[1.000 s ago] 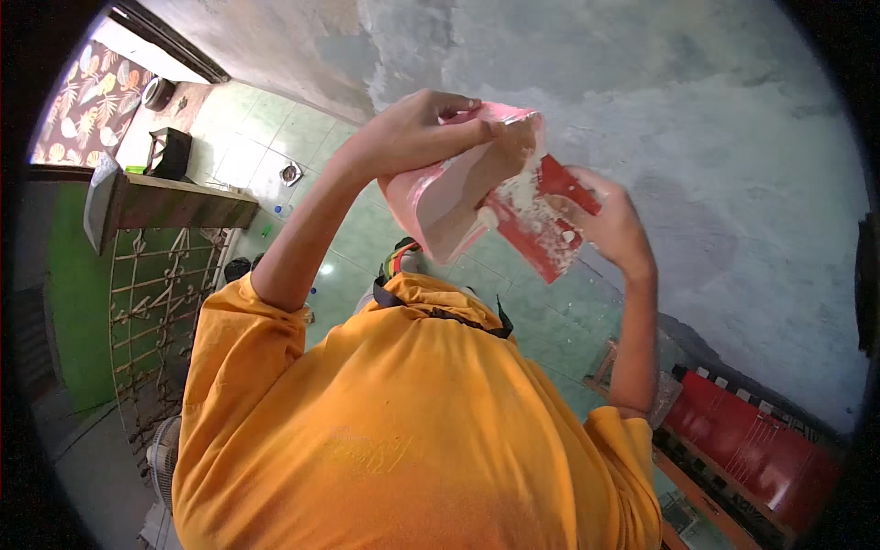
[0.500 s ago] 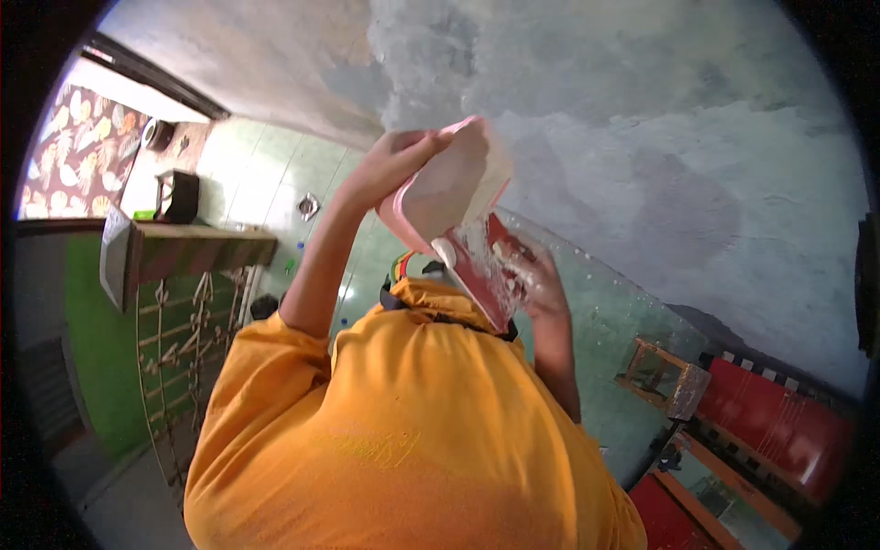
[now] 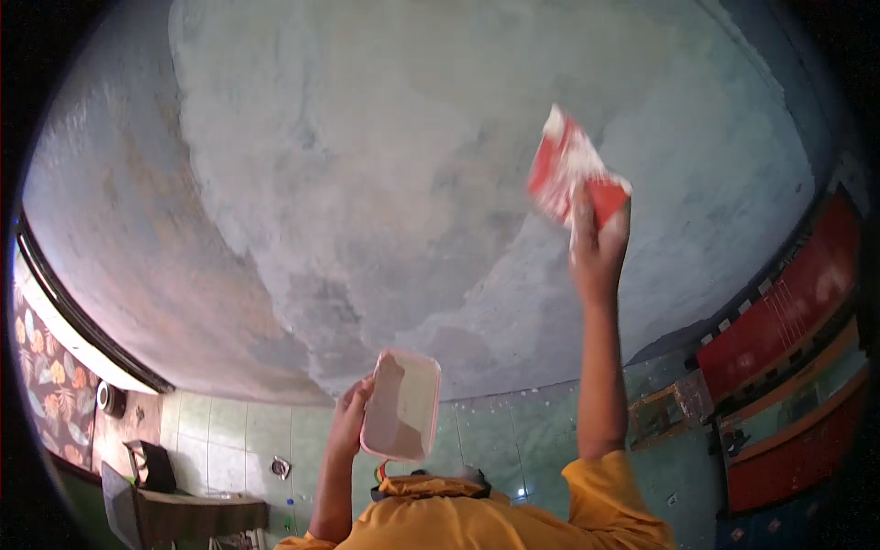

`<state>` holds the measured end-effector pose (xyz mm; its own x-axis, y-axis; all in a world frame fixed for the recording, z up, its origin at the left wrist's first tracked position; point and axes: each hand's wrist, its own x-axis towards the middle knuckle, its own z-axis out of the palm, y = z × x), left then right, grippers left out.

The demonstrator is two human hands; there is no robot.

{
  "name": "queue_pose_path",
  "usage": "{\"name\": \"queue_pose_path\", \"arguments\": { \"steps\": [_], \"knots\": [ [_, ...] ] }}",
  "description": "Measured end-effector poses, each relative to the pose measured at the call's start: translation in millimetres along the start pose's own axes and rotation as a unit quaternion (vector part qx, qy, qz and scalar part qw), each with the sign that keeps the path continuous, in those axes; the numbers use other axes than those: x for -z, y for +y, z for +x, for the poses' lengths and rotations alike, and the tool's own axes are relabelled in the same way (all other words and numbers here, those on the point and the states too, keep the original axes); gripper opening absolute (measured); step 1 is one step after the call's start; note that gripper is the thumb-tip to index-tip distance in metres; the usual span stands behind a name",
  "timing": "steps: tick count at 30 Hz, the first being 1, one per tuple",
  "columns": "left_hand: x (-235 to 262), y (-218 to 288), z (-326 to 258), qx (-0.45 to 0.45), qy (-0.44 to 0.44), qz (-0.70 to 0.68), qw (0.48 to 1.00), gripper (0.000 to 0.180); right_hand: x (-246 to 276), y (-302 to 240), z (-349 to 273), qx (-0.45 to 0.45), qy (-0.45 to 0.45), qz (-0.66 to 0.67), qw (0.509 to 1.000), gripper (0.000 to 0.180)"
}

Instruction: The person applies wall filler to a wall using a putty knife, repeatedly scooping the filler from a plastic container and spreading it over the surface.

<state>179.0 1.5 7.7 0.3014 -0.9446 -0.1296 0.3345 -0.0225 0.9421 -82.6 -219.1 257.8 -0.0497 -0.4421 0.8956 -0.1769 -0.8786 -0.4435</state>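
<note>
The wall (image 3: 385,183) is rough grey plaster, patchy and matt. The pink tub (image 3: 401,405) looks like smooth plastic smeared with pale paste. The red flat scraper (image 3: 576,179) is plastic-like, crusted white. Low on the left, pale green tiles (image 3: 229,445) shine glossy. The shirt (image 3: 513,522) is orange matt cloth.

A red scraper (image 3: 576,180) smeared white, gripped in the raised right hand (image 3: 598,246), against a mottled grey-green wall (image 3: 385,202). The left hand (image 3: 346,423) grips a pale pink tub (image 3: 401,404); below both grips, an orange shirt (image 3: 513,522) and pale green tiles (image 3: 225,440).
</note>
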Motion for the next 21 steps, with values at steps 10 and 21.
{"name": "queue_pose_path", "arguments": {
  "steps": [10, 21],
  "knots": [
    [-0.4, 3.7, -3.5, 0.003, -0.031, -0.033, 0.999, 0.055, -35.6, 99.5, 13.5, 0.252, -0.082, -0.444, 0.856, 0.049],
    [2.5, -13.6, -7.6, 0.037, -0.002, -0.006, 0.999, 0.058, -28.2, 35.0, 101.9, 0.238, -0.014, -0.333, 0.912, 0.048]
  ]
}}
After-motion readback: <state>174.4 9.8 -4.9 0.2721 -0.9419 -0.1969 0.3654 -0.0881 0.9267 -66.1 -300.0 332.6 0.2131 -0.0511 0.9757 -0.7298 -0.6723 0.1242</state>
